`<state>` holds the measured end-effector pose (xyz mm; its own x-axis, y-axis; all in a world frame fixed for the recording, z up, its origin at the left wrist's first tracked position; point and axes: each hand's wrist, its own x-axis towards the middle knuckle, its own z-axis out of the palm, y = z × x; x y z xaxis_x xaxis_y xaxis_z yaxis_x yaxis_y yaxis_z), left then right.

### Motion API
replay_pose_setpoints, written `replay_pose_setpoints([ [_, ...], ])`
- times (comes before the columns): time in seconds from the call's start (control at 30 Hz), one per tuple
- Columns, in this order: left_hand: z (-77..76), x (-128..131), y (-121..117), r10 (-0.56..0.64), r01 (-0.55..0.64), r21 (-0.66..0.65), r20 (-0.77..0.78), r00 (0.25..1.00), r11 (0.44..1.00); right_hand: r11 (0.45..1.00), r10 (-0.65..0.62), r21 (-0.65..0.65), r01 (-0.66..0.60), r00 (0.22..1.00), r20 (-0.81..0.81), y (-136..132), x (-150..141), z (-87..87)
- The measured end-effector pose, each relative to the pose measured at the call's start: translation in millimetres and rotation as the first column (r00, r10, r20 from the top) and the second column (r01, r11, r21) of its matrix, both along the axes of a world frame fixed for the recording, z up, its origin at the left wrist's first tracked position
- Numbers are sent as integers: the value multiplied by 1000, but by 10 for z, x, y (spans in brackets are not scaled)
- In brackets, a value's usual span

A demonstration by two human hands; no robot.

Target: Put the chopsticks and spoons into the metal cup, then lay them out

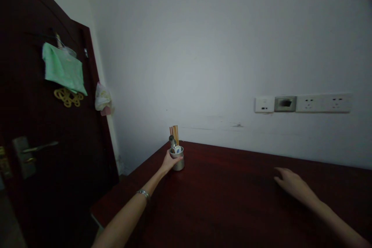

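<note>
A small grey cup [179, 162] stands near the far left corner of a dark red wooden table [232, 201]. Wooden chopsticks [174, 133] and a spoon [172, 141] stick up out of it. My left hand [169, 161] reaches out across the table and its fingers wrap the cup's left side. A metal bracelet [143, 193] sits on that wrist. My right hand [290, 184] lies flat on the tabletop at the right, fingers stretched out, holding nothing.
A white wall [217, 54] runs behind the table, with a row of sockets and a switch [302, 104] at the right. A dark door [43, 143] stands at the left, with a green cloth [64, 68], a handle [39, 147] and a hanging bag [102, 99].
</note>
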<state>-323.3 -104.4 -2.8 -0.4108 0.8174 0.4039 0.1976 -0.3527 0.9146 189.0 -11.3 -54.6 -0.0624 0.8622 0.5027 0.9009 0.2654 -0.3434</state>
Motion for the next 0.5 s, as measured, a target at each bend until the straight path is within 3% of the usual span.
replay_pose_setpoints([
  [0.13,12,-4,-25,-14,14,-8,-24,1000,1000,959,235,-121,-256,959,-160,-74,-913,388],
  [0.23,11,-13,-46,-34,34,-10,-47,998,999,830,409,-203,-519,815,-410,-216,-1700,528],
  [0.37,-2,-10,-63,-68,67,-5,-41,997,998,639,493,-196,-744,591,-639,-446,-2666,475],
  [0.43,-4,-1,-73,-74,74,-4,-58,996,997,585,516,-154,-796,512,-687,-527,-3047,399],
  [0.5,-1,8,-83,-78,78,0,-77,994,997,571,521,-131,-811,481,-705,-563,-3336,313],
])
